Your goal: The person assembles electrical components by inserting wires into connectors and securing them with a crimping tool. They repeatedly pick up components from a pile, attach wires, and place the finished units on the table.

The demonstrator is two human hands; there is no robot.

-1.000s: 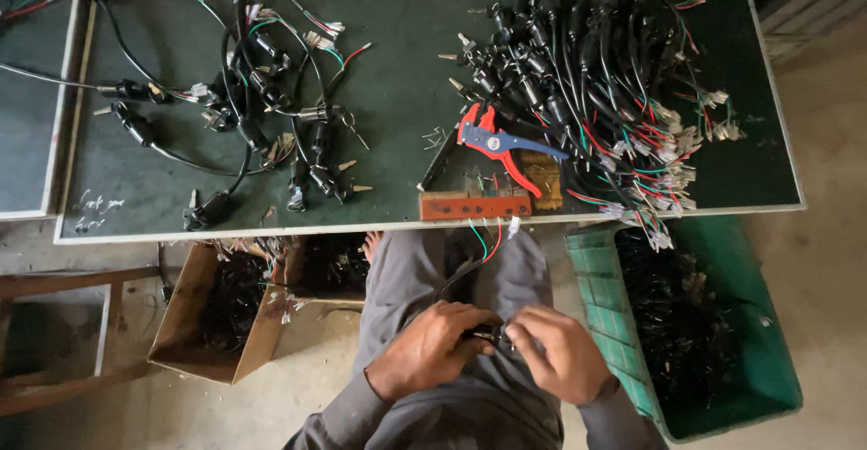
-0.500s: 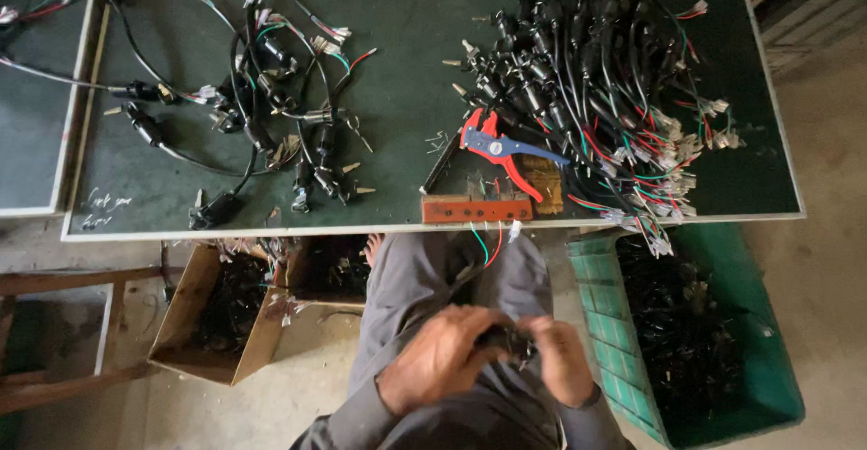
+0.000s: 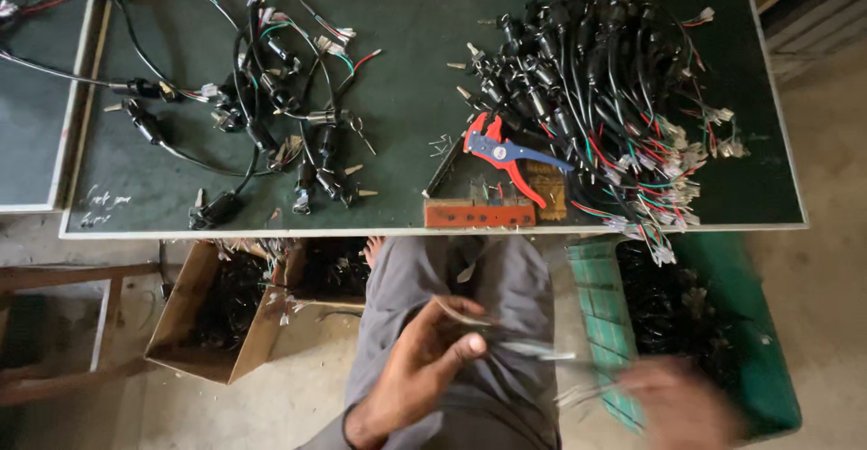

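Pinching a thin wire lead (image 3: 533, 351) over the lap, the left hand (image 3: 424, 369) held it closed between thumb and fingers. The right hand (image 3: 682, 405), blurred, lay just beside a green crate (image 3: 768, 387); whether it gripped anything could not be told. Red-and-blue wire strippers (image 3: 506, 154) rested on the green table (image 3: 406, 98) beside a heap of black cables (image 3: 587, 79).

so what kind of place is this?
Likely a small wiring-harness assembly workshop: a green worktable heaped with black cable assemblies, a red-and-blue wire stripper, and a cardboard box and green crate of parts on the floor.
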